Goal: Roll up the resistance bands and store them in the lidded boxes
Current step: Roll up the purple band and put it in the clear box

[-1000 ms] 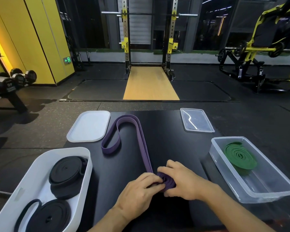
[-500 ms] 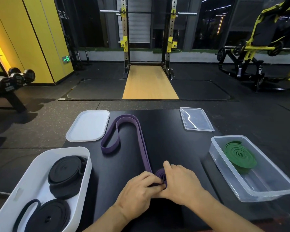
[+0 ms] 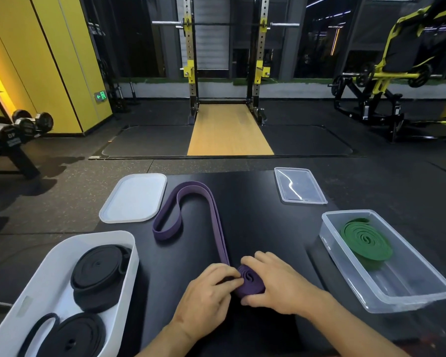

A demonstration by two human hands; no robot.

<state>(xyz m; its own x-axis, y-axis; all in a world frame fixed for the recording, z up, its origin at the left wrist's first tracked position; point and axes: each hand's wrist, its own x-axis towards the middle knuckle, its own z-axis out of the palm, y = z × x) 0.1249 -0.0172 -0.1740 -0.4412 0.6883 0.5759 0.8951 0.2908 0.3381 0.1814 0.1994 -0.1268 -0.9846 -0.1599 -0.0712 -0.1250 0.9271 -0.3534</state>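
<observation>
A purple resistance band (image 3: 218, 222) lies on the black table (image 3: 268, 228), its near end wound into a small coil (image 3: 251, 280). My left hand (image 3: 206, 300) pinches the coil's left side and my right hand (image 3: 278, 282) cups its right side. The rest of the band runs away from me and hooks back to the left. A white box (image 3: 129, 253) at the near left holds two rolled black bands (image 3: 98, 269). A clear box (image 3: 386, 300) at the right holds a rolled green band (image 3: 366, 240).
A white lid (image 3: 134, 198) lies at the table's far left and a clear lid (image 3: 299, 185) at the far right. Beyond the table are a squat rack (image 3: 227, 60), a dumbbell rack (image 3: 8, 135) on the left and a yellow gym machine (image 3: 397, 73) on the right.
Both hands have kept turning the purple coil on the table. The coil has shown more between the hands, and the loose length has stayed in the same hooked shape.
</observation>
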